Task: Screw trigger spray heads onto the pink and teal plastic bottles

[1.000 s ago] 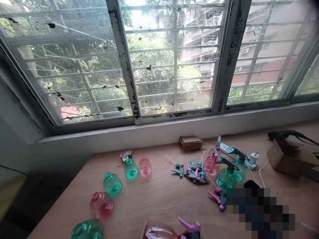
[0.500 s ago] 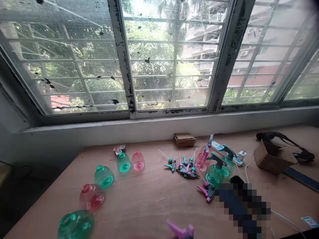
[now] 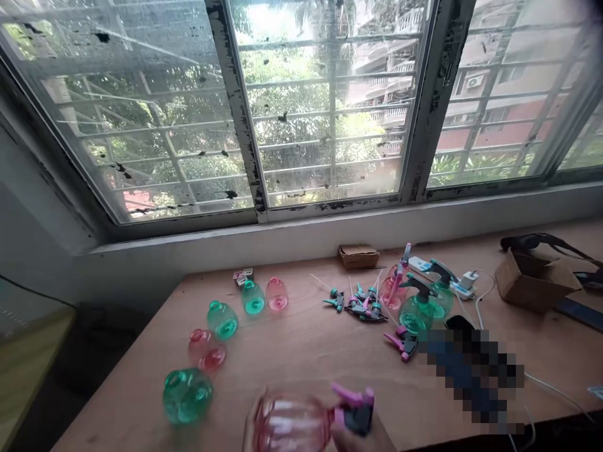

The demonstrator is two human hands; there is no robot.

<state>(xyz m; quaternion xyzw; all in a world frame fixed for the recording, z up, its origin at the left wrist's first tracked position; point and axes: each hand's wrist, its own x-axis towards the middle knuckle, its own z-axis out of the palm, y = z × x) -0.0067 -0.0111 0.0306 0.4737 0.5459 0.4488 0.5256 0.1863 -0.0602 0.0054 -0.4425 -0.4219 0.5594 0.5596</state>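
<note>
A pink spray bottle with a pink and dark trigger head is low in the middle of the view, lying sideways above the wooden table. My left hand curls round the bottle's body from the left. Only the top of my right hand shows, closed under the trigger head. Several empty bottles lie to the left: a green one, a pink one and another green one.
A pile of loose trigger heads and assembled green spray bottles stand at the back right. A power strip, a cardboard box and a small brown box lie near the window sill.
The pink spray bottle has come up into full view with both my hands on it. The view has shifted a little over the table.
</note>
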